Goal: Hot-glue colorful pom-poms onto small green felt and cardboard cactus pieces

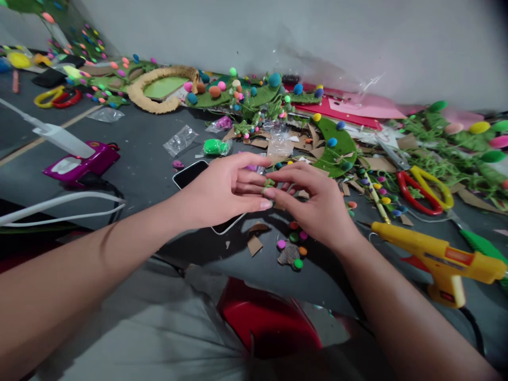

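Note:
A small twisted green piece (pixel 269 183), its kind unclear, is at the fingertips between my two hands. My right hand (pixel 313 198) comes from the right and pinches it with thumb and fingers. My left hand (pixel 234 188) reaches in from the left, palm turned inward, its fingers stretched out and touching the piece, the thumb apart below. A phone (pixel 191 173) lies partly hidden under my left hand. Just below my right hand, a small grey disc (pixel 289 254) has coloured balls around its edge.
A yellow glue gun (pixel 432 251) and red-yellow scissors (pixel 424 190) lie to the right. A purple plug adapter (pixel 81 164) with cables sits left. Behind are a tan ring (pixel 159 90), a green crescent (pixel 335 148), cardboard scraps and a bag of green clay-like material (pixel 216 147).

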A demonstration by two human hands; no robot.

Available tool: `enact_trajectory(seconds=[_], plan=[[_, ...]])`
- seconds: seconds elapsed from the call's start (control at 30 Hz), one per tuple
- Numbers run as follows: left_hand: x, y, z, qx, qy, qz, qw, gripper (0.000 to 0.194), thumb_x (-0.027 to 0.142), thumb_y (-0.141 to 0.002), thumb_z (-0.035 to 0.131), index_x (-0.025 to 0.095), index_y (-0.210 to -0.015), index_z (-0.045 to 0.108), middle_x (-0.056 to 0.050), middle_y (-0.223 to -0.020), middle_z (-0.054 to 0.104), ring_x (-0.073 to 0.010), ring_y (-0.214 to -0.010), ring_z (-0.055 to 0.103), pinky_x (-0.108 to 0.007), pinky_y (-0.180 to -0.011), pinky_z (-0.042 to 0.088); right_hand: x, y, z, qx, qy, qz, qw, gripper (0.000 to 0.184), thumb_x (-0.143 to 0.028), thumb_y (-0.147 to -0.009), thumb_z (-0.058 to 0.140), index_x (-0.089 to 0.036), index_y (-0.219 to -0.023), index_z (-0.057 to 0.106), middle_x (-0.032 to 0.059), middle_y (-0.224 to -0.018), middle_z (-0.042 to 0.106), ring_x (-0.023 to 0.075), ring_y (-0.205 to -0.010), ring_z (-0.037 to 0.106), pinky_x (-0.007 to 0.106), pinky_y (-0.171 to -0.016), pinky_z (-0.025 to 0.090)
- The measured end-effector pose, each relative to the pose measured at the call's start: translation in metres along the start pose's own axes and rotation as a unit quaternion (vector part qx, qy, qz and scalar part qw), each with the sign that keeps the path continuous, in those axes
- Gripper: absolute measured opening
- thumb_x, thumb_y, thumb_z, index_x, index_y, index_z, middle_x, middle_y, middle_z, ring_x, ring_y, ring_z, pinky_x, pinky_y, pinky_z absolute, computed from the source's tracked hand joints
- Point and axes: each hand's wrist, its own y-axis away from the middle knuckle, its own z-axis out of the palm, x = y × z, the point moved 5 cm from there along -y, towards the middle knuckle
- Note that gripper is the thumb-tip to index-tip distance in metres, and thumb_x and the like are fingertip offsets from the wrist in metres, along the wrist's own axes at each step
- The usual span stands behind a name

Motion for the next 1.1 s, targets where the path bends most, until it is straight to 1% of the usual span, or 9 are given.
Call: enact_trajectory(seconds=[0.13,0.27,0.47,0.53,0.63,0.73,0.83,0.97,1.1], plan=[[0.001,0.000,-0.002,0.023,-0.035,0.010,0.999,0.058,0.026,-0.077,0.086,0.019,-0.129,0.060,-0.006,-0.101,0.081,-0.0231,-0.097,0.078,-0.034,-0.090,0.061,-0.005,0.001,0.005,0.001,0.020,-0.020,1.000,0.007,-0.028,-0.092,0.073,-0.023,-0.091,0.076,0.0029,-0.091,0.074,0.0178,-0.086,0.066,0.032,-0.072,0.051],[0.004,-0.001,-0.001,0.042,-0.088,0.020,0.995,0.040,0.023,-0.082,0.080,0.018,-0.118,0.065,-0.001,-0.083,0.080,-0.0219,-0.089,0.079,-0.034,-0.085,0.061,-0.004,0.000,-0.001,0.038,0.028,-0.016,0.999,0.008,-0.025,-0.092,0.071,-0.020,-0.085,0.072,0.0009,-0.081,0.069,0.0152,-0.076,0.062,0.030,-0.066,0.049],[-0.002,-0.001,0.003,0.021,-0.072,-0.015,0.997,0.050,0.028,-0.077,0.085,0.018,-0.120,0.064,-0.005,-0.094,0.081,-0.0259,-0.094,0.078,-0.042,-0.093,0.062,0.008,0.000,-0.017,0.118,0.032,0.027,0.992,0.007,-0.031,-0.091,0.074,-0.023,-0.091,0.074,0.0028,-0.088,0.072,0.0174,-0.075,0.065,0.035,-0.070,0.054],[-0.002,-0.001,0.003,0.012,-0.044,-0.010,0.999,0.058,0.027,-0.074,0.088,0.019,-0.125,0.062,-0.007,-0.105,0.080,-0.0269,-0.101,0.077,-0.043,-0.096,0.062,0.008,-0.001,-0.017,0.107,0.019,0.024,0.994,0.014,-0.033,-0.089,0.076,-0.024,-0.098,0.076,0.0035,-0.092,0.073,0.0181,-0.079,0.067,0.035,-0.071,0.055],[0.000,-0.001,0.002,0.012,-0.014,0.011,1.000,0.059,0.024,-0.076,0.086,0.020,-0.129,0.060,-0.007,-0.111,0.080,-0.0256,-0.106,0.076,-0.041,-0.098,0.061,0.006,-0.001,-0.009,0.037,0.002,0.010,0.999,0.026,-0.036,-0.085,0.080,-0.024,-0.108,0.077,0.0044,-0.102,0.074,0.0182,-0.086,0.068,0.034,-0.073,0.056],[0.001,0.000,0.000,0.029,-0.031,0.012,0.999,0.056,0.027,-0.079,0.084,0.020,-0.129,0.061,-0.005,-0.104,0.081,-0.0254,-0.102,0.077,-0.041,-0.096,0.061,0.002,0.000,0.001,-0.025,-0.002,-0.007,1.000,0.020,-0.035,-0.089,0.076,-0.025,-0.107,0.078,0.0041,-0.103,0.075,0.0185,-0.091,0.068,0.033,-0.076,0.055],[0.004,0.000,-0.002,0.041,-0.079,0.019,0.996,0.051,0.031,-0.079,0.084,0.020,-0.125,0.064,-0.002,-0.089,0.081,-0.0246,-0.092,0.079,-0.037,-0.086,0.061,-0.002,0.001,0.005,-0.034,0.005,-0.019,0.999,0.010,-0.029,-0.093,0.072,-0.024,-0.098,0.078,0.0025,-0.095,0.075,0.0182,-0.090,0.068,0.033,-0.077,0.054],[0.007,0.000,-0.001,0.037,-0.114,0.030,0.992,0.043,0.027,-0.080,0.081,0.020,-0.119,0.065,0.000,-0.081,0.078,-0.0221,-0.084,0.078,-0.034,-0.081,0.060,-0.001,-0.001,-0.002,0.012,0.016,-0.005,1.000,0.008,-0.028,-0.091,0.073,-0.021,-0.088,0.074,0.0003,-0.083,0.073,0.0149,-0.076,0.064,0.030,-0.068,0.051],[0.003,0.001,0.001,0.037,-0.097,0.007,0.995,0.051,0.025,-0.077,0.084,0.017,-0.123,0.064,-0.004,-0.090,0.078,-0.0241,-0.095,0.077,-0.039,-0.093,0.061,0.008,-0.003,-0.017,0.091,0.010,0.028,0.995,0.009,-0.030,-0.090,0.075,-0.021,-0.089,0.076,0.0004,-0.081,0.072,0.0144,-0.072,0.064,0.030,-0.066,0.052]])
